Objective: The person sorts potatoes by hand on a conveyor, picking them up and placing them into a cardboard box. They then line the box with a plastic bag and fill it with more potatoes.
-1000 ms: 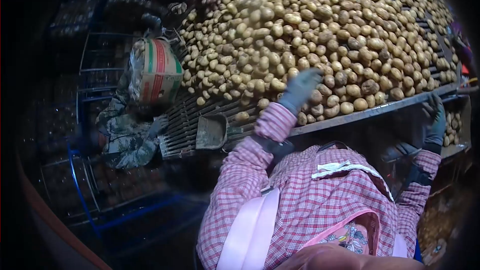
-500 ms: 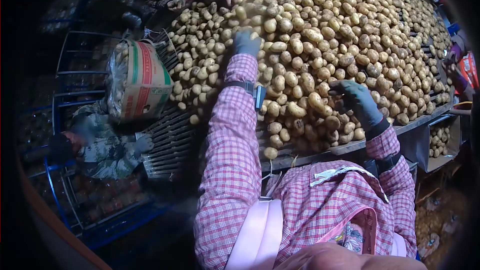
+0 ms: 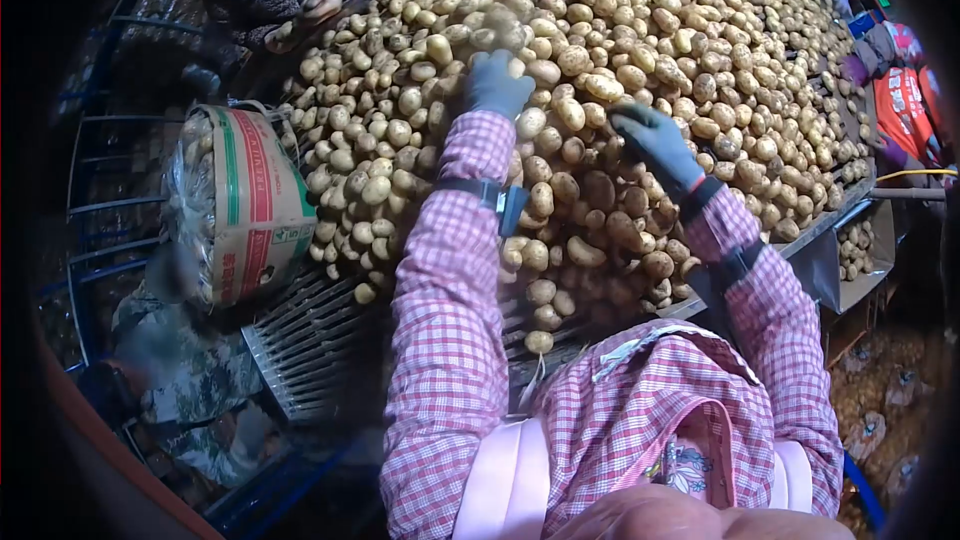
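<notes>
A broad heap of potatoes [image 3: 690,70] covers a slatted table. My left hand [image 3: 498,86], in a grey-blue glove, lies on the potatoes near the heap's upper left, its fingertips among them; whether it grips one is hidden. To its right, my right hand [image 3: 655,145], gloved too, rests over the heap with fingers reaching left. Its fingers look extended and somewhat spread, with no potato visible in them. Smaller potatoes [image 3: 375,190] lie left of my left arm.
A potato-filled carton [image 3: 250,205] stands left, beside metal slats [image 3: 300,350]. One person's hand [image 3: 323,2] is at the upper left; a person in camouflage [image 3: 195,380] is lower left. Other workers are at the upper right, above an open box [image 3: 865,250].
My right hand has moved left and up, closer to my left hand. The view has shifted, and the upper-left person's hand has drawn back from the potatoes.
</notes>
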Available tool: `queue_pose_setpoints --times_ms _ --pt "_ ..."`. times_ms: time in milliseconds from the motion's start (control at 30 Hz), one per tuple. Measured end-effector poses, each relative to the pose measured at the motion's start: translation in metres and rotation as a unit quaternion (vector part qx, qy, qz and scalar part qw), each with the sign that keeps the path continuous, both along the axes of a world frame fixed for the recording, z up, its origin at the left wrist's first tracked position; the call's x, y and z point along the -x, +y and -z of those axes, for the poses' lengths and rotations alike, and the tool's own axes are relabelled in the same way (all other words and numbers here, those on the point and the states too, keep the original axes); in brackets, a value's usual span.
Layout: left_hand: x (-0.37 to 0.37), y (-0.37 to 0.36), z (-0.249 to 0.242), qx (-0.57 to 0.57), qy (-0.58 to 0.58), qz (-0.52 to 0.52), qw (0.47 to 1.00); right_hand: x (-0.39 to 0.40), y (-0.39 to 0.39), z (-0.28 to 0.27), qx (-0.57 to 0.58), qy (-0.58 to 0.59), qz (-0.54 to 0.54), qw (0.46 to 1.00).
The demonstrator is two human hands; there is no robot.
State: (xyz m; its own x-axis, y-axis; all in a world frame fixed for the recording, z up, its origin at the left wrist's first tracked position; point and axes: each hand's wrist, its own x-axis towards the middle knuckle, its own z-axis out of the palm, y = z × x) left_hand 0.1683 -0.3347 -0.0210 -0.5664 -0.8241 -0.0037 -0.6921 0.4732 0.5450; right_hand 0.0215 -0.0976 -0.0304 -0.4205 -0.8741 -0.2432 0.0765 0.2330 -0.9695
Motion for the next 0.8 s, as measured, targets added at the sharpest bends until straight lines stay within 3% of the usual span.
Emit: queue_pose_setpoints --times_ms 67,133,200,267,300,333,367,433,467,500,567,600,633,667,700,733,767,800 --pt "-0.014 -0.009 0.020 -0.262 0.139 -0.007 0.955 0.016 -0.036 -0.002 -0.029 0.088 0.031 0.995" --pt "-0.028 -0.001 0.028 -0.310 0.244 -0.018 0.919 0.030 -0.068 0.016 -0.039 0.352 0.033 0.935" --pt "-0.052 0.015 0.001 -0.404 0.353 -0.020 0.844 0.030 -0.077 0.019 -0.051 0.346 -0.048 0.936" --pt "-0.078 0.023 -0.027 -0.617 0.533 0.029 0.578 0.030 -0.081 0.003 -0.089 0.292 -0.117 0.945" --pt "-0.095 0.016 -0.020 -0.670 0.549 0.051 0.497 0.033 -0.077 0.018 -0.029 0.139 -0.085 0.986" --pt "-0.098 0.026 -0.037 -0.660 0.556 0.039 0.505 0.044 -0.066 0.027 -0.027 -0.016 -0.076 0.997" --pt "-0.099 0.026 -0.031 -0.588 0.547 0.066 0.592 0.056 -0.052 0.036 -0.026 -0.170 -0.065 0.983" --pt "-0.109 0.015 -0.003 -0.579 0.521 0.040 0.626 0.045 -0.024 0.012 0.024 -0.240 -0.038 0.970" --pt "-0.112 0.004 0.007 -0.642 0.507 -0.008 0.575 0.042 -0.012 -0.001 0.047 -0.247 -0.025 0.968" --pt "-0.101 0.023 -0.024 -0.524 0.430 -0.089 0.729 0.037 -0.003 -0.011 0.052 -0.273 -0.008 0.961" --pt "-0.098 0.020 -0.028 -0.473 0.421 -0.079 0.770 0.032 0.006 -0.018 0.001 -0.444 0.047 0.895" --pt "-0.096 0.019 -0.031 -0.444 0.416 -0.073 0.790 0.037 0.009 -0.014 -0.038 -0.480 0.016 0.876" --pt "-0.091 0.021 -0.045 -0.408 0.375 -0.136 0.821 0.036 0.005 -0.004 -0.037 -0.402 -0.007 0.915" --pt "-0.094 0.020 -0.033 -0.327 0.296 -0.077 0.894 0.034 0.006 0.005 0.031 -0.223 -0.062 0.972" --pt "-0.097 0.015 -0.008 -0.238 0.211 -0.015 0.948 0.032 0.006 0.008 0.101 -0.033 -0.113 0.988" --pt "-0.097 0.010 0.009 -0.143 0.121 0.046 0.981 0.027 0.008 0.000 0.130 0.097 -0.147 0.976" --pt "-0.088 0.012 0.019 -0.227 -0.005 -0.034 0.973 0.022 0.009 -0.009 0.161 0.226 -0.163 0.947" --pt "-0.090 0.024 0.008 -0.222 -0.023 -0.006 0.975 0.018 0.010 -0.007 0.119 0.062 -0.138 0.981"
